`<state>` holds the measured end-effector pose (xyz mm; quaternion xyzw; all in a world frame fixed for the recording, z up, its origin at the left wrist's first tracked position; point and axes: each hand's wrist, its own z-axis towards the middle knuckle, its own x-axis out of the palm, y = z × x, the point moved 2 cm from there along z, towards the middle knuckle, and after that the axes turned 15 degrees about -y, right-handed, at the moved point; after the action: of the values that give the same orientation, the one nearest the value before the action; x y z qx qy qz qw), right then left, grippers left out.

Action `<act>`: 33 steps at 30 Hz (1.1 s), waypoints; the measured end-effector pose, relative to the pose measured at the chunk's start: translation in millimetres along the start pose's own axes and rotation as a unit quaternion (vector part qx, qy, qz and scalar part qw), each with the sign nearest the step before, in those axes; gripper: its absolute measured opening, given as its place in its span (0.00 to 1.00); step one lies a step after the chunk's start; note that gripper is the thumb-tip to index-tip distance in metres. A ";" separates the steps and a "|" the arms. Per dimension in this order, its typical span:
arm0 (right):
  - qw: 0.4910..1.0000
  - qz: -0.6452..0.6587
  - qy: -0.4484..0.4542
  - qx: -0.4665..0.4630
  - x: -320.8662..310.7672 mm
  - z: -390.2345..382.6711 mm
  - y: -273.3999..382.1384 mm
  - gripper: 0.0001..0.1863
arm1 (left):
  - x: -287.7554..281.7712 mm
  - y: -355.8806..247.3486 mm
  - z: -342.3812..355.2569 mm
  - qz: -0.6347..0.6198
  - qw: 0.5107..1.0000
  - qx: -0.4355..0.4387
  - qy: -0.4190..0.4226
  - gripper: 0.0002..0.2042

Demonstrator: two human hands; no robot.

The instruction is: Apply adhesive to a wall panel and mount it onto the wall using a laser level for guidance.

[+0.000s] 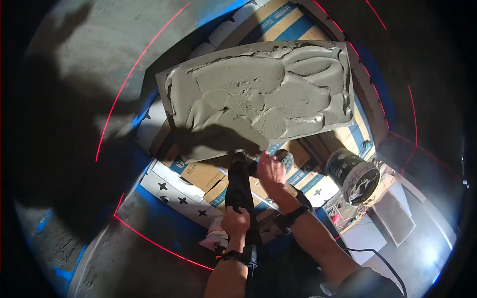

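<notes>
A large tile (258, 94) coated with thick grey mortar lies face-up across stacked cardboard boxes (208, 179), in the middle of the scene. The right hand (271, 171) pinches the tile's near edge, fingers closed on it. The left hand (236, 222), nearer and slightly left, is clenched around a dark, upright handle-like tool (239, 186) whose top reaches up under the tile's near edge. To the right stands a dark bucket (354, 176), tipped toward the viewer. Red laser lines (149, 241) cross the concrete floor (124, 263) and wall.
</notes>
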<state>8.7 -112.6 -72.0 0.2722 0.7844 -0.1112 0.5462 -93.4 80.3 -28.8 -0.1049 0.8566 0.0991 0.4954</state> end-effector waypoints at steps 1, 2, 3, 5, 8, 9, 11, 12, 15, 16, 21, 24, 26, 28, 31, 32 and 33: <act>0.998 -0.012 -0.033 0.051 -5.8 4.9 -31.8 0.10 | 1.1 -8.5 -1.1 -0.017 1.000 0.005 0.002 0.21; 0.992 -0.024 -0.066 0.102 -10.5 8.7 -56.5 0.11 | 3.3 -16.6 -1.7 -0.025 1.000 0.015 0.005 0.21; 0.987 0.021 -0.020 0.158 1.4 -0.9 -59.0 0.13 | 1.4 -7.2 -0.5 -0.007 1.000 0.017 -0.003 0.21; 0.966 0.107 -0.010 0.236 14.5 -23.2 -51.6 0.19 | 7.1 -14.3 1.8 -0.019 0.999 0.044 -0.020 0.20; 0.943 0.250 0.076 0.208 17.9 -49.8 7.9 0.17 | 6.3 -5.5 5.4 0.004 0.998 0.050 -0.040 0.19; 0.950 0.236 0.122 0.165 19.4 -50.9 7.8 0.15 | 3.7 -14.0 3.1 -0.009 0.996 0.074 -0.056 0.17; 0.976 0.170 0.102 0.089 20.7 -37.6 -19.4 0.14 | 3.4 -31.3 1.3 0.003 0.994 0.091 -0.061 0.17; 0.989 0.113 0.100 0.001 24.8 -36.8 -21.8 0.12 | -0.9 -23.9 3.4 0.032 0.993 0.090 -0.070 0.16; 0.997 -0.012 0.020 -0.072 5.4 -13.5 -100.8 0.10 | -2.4 -23.1 6.9 0.021 0.989 0.119 -0.087 0.16; 0.996 -0.062 -0.027 -0.050 9.4 -10.4 -152.4 0.09 | 2.3 -40.3 1.9 0.009 0.990 0.118 -0.073 0.16; 0.949 0.058 -0.086 0.297 3.0 3.0 -200.8 0.15 | -4.2 -25.1 8.6 0.036 0.983 0.153 -0.096 0.17; 0.871 0.287 -0.066 0.393 -13.2 28.8 -122.9 0.17 | -2.1 -21.6 12.9 0.037 0.971 0.202 -0.125 0.16; 0.867 0.361 -0.083 0.334 -9.7 40.7 -93.3 0.19 | -7.0 -46.5 3.8 0.035 0.967 0.217 -0.128 0.15; 0.915 0.298 0.013 0.273 -12.6 54.7 -64.5 0.18 | -6.9 -51.2 4.3 0.053 0.967 0.215 -0.123 0.15; 0.981 0.181 0.067 0.010 -3.2 76.9 -74.9 0.15 | -17.3 -59.2 4.5 0.071 0.978 0.185 -0.072 0.17; 0.992 0.088 -0.043 -0.079 -2.1 80.7 -95.6 0.15 | -15.1 -63.0 4.0 0.080 0.986 0.148 -0.022 0.21; 0.995 0.100 0.009 -0.015 -17.9 104.2 -101.2 0.15 | -15.3 -50.7 11.1 0.080 0.984 0.154 -0.042 0.20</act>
<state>40.7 -251.0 -107.5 0.3417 0.7597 -0.0419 0.5517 -62.7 35.9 -24.3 0.0457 0.8458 0.0100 0.5314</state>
